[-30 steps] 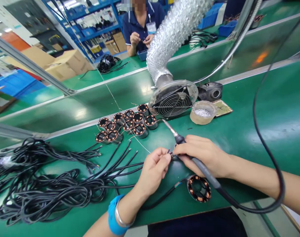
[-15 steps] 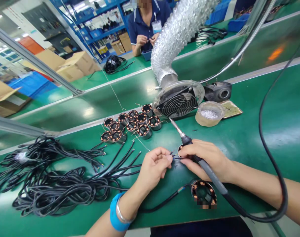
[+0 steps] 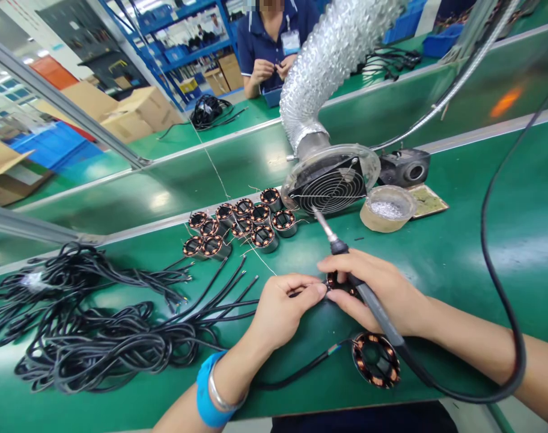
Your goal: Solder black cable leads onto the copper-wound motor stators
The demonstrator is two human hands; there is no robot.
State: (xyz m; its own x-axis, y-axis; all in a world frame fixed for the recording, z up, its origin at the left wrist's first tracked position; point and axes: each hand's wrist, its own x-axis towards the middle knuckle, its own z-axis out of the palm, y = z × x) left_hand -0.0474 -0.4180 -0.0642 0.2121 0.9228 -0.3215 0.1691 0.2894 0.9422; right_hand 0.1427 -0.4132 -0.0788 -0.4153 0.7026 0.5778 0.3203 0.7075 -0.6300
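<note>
My right hand (image 3: 386, 291) is wrapped round a soldering iron (image 3: 375, 307), whose metal tip points up and away in front of the fan grille. The fingers of this hand also steady a wound motor stator (image 3: 332, 280), mostly hidden behind them. My left hand (image 3: 285, 307) is closed in a pinch on the end of a black cable, right against that stator; the joint between them is too small to make out. A thin solder wire (image 3: 261, 261) runs down to the left hand. Below the hands lies another stator (image 3: 375, 359) with a black cable (image 3: 301, 376) at its side.
Several stators (image 3: 262, 237) stand in a group behind my left hand. Coiled black cables (image 3: 116, 343) fill the left. A fume extractor (image 3: 330, 183) with a foil duct, a round tub (image 3: 388, 210) and a sponge tray (image 3: 425, 201) stand behind. A co-worker (image 3: 276, 42) sits opposite.
My left fingertips have moved right, bringing the cable end up against the stator in my right hand. The right forefinger has shifted. The view has tilted slightly.
</note>
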